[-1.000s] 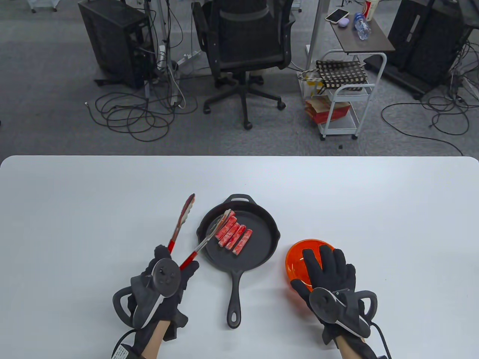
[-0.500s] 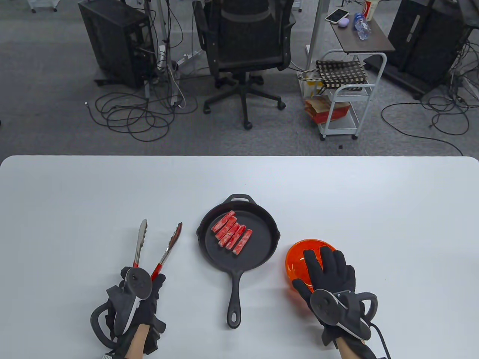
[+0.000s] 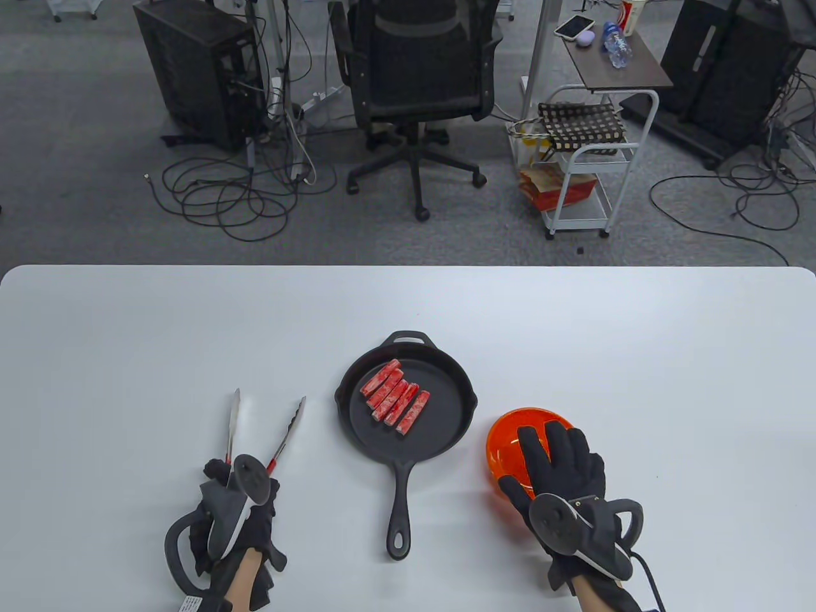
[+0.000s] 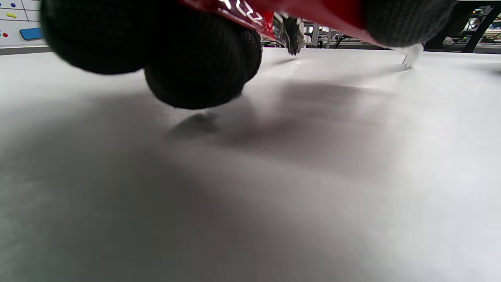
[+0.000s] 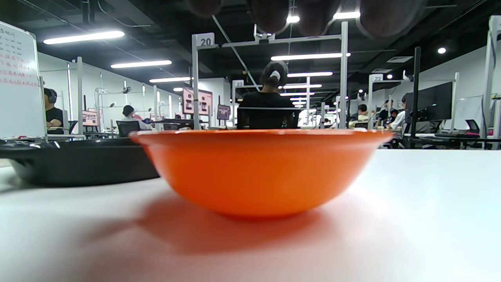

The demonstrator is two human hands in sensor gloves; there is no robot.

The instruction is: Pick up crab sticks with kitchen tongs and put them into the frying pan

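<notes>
Crab sticks point(image 3: 395, 399) lie in a tight row inside the black frying pan point(image 3: 446, 433) at the middle of the white table point(image 3: 127, 331), all five touching. Left of the pan, the left hand point(image 3: 245, 516) grips the red handles of the kitchen tongs point(image 3: 264, 427), whose arms are spread and point far. The right hand point(image 3: 564, 468) rests with straight, spread fingers on the near rim of the orange bowl point(image 3: 507, 446), right of the pan.

One camera looks down on my table point(image 3: 127, 331) from above, facing the office beyond. My left wrist camera skims low over the tabletop, close behind my fingers point(image 4: 195, 66). My right wrist camera sits at table level, close to the bowl point(image 5: 262, 172); the overhead also shows that bowl.
</notes>
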